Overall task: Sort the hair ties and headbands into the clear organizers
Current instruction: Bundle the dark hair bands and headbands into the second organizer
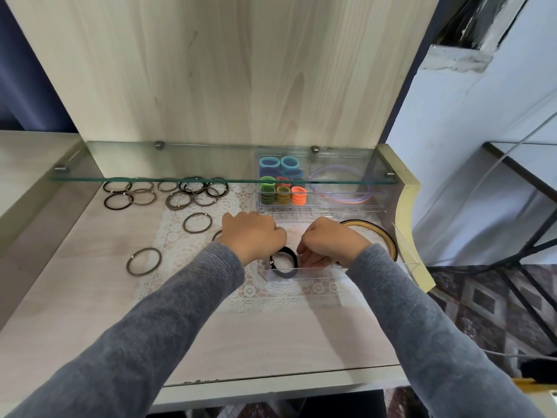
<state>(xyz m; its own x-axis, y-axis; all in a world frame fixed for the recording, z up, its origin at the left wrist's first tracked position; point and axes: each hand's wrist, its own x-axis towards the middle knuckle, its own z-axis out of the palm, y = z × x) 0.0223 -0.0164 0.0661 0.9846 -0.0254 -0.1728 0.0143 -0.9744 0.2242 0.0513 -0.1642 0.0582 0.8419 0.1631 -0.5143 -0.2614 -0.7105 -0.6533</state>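
Gripping a black elastic hair tie [293, 257] from above, the left hand [253, 236] is knuckles-up with its fingers curled down over the tie's upper left edge. The contact itself is hidden under the hand. Right hand [331, 242]: fingers [306, 255] curled downward, tips just beside the tie's right edge. Cannot tell whether they pinch it or only touch it. The tie stands upright on edge inside the left end of the near clear plastic organizer [316, 268], with a small metal clasp on its left side.

Positions below are relative to that near organizer.
- Inside, right end: tan-and-black hoop headbands [390, 243], lying flat.
- Directly behind: second clear plastic organizer [331, 208], under a glass shelf [180, 178]. Its left part holds stacked bright hair ties [283, 191] in blue, green, yellow and orange. Its right part holds lilac headbands [340, 201].
- Beneath: white lace doily [193, 251] on the pale wood table [90, 297].
- To the left: loose dark-brown hair ties [180, 196], a cluster at the back and three singles nearer, one partly behind the left hand.
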